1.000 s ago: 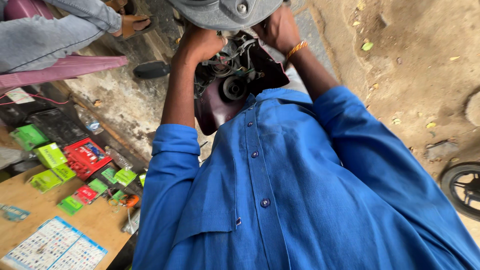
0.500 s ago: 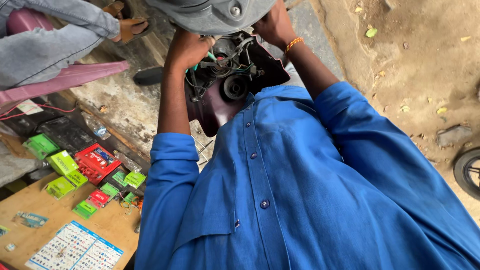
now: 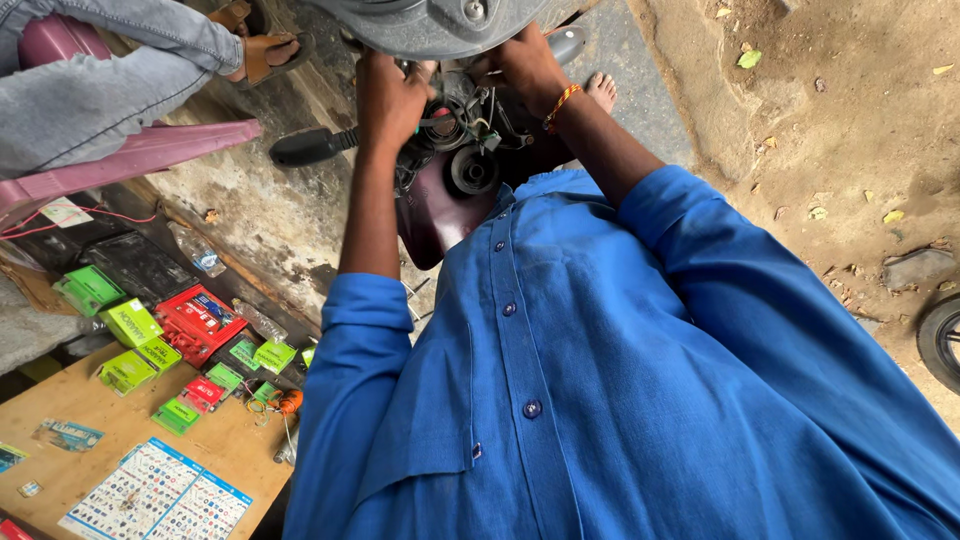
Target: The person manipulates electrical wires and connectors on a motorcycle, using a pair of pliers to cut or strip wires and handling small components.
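Left hand (image 3: 390, 100): clenched around black headlamp wiring cluster (image 3: 455, 150).
Right hand (image 3: 525, 62): grasping grey plastic scooter cowl (image 3: 430, 25).
Risk: tugged wires possibly snapping; cowl possibly slipping.

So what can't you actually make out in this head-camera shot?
- Left hand: fingertips are buried in the wiring, so any grip is hidden.
- Right hand: fingers are tucked under the grey cover, so its hold is unclear.
- Grey cover: cut off by the top edge.
- Tyre: cut by the right edge.
- Small boxes on the wooden table: contents too small to tell.
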